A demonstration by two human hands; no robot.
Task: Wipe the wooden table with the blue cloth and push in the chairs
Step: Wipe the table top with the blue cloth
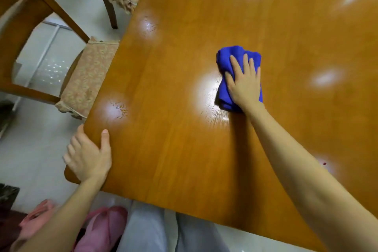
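Right hand (244, 84), arm outstretched, presses flat fingers on the blue cloth (227, 57) mid-surface; left hand (88, 153) grips the wooden table (184, 149) corner.

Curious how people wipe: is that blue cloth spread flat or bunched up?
Bunched up. The blue cloth sits in thick folds under the right hand, pressed on the table.

The right hand (243, 86) hides part of the blue cloth (227, 57), and the table (184, 129) runs off-frame
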